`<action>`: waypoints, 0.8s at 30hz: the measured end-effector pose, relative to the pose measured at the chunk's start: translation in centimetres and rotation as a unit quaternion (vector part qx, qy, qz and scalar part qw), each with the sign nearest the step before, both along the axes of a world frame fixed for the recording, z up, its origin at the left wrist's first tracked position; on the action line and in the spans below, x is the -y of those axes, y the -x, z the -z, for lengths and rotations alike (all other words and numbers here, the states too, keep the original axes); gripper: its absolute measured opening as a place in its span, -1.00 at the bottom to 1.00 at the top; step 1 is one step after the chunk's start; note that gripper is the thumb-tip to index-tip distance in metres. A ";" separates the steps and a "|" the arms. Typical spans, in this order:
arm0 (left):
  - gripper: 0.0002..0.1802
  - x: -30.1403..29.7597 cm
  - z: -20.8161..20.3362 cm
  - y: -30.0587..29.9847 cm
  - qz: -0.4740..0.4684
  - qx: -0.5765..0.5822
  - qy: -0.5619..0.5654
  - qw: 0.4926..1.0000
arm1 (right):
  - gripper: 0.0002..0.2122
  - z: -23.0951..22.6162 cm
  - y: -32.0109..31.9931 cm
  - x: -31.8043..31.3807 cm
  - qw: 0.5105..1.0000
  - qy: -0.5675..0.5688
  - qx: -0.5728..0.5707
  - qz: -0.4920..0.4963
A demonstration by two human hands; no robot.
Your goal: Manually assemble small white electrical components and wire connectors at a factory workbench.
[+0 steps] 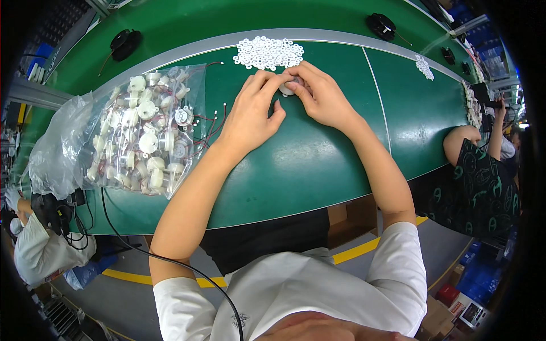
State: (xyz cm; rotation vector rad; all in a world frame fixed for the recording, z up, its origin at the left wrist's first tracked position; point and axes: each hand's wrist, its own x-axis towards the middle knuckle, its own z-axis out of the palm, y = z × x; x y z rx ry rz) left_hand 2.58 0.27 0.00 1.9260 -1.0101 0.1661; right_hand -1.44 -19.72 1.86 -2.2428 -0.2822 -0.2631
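My left hand (253, 111) and my right hand (318, 94) meet over the green table (307, 165), fingertips pinched together on a small white round part (288, 88) that is mostly hidden between them. Just beyond my fingers lies a pile of small white rings (268, 53). To my left a clear plastic bag (133, 133) holds several small white motor-like parts with red and black wires.
Black round parts (125, 42) (381, 25) lie on the far green strip. Another heap of white rings (424, 66) sits at the right. A person in a dark patterned top (483, 182) works at the right; another person's sleeve (40, 250) shows at lower left.
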 end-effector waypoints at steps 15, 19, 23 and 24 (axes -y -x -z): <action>-0.46 -0.1 -0.4 0.1 -0.012 0.030 -0.011 0.999 | -0.83 -0.5 0.1 -0.2 1.000 0.007 -0.004 0.002; -0.45 -0.6 -1.2 0.4 -0.019 0.034 -0.051 0.998 | -0.83 -0.7 0.0 -0.4 0.998 0.046 0.045 -0.028; -0.45 -0.8 -1.6 1.0 -0.028 0.044 -0.078 0.996 | -0.83 -1.0 -0.5 0.2 0.998 0.015 0.012 -0.066; -0.46 -0.8 -1.7 1.0 -0.029 0.047 -0.082 0.995 | -0.82 -1.3 -0.6 0.1 0.998 0.009 -0.008 -0.064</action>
